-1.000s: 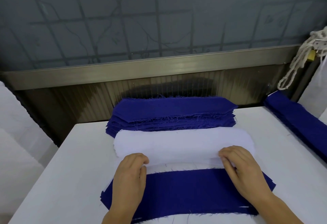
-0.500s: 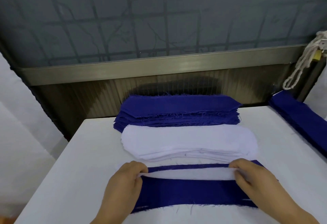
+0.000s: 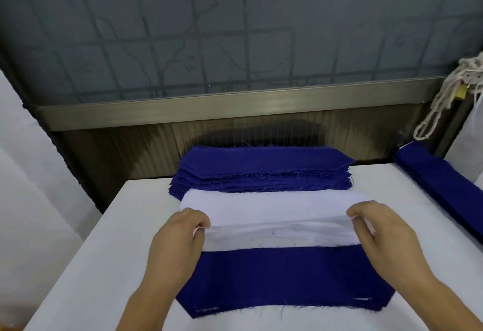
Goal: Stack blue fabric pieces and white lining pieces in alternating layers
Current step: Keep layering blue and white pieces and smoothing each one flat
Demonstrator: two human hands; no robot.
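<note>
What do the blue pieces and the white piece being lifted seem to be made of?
Blue pieces: likely woven cloth, matte, with frayed threads along cut edges. White lining piece, pinched by left hand and right hand: thin, soft, slightly translucent, possibly nonwoven interfacing.

A deep blue stack of fabric pieces (image 3: pixel 264 171) is seen at centre, with white lining pieces (image 3: pixel 261 206) below it. The table (image 3: pixel 104 265) is white; a cream rope (image 3: pixel 441 100) is seen at upper right.
</note>
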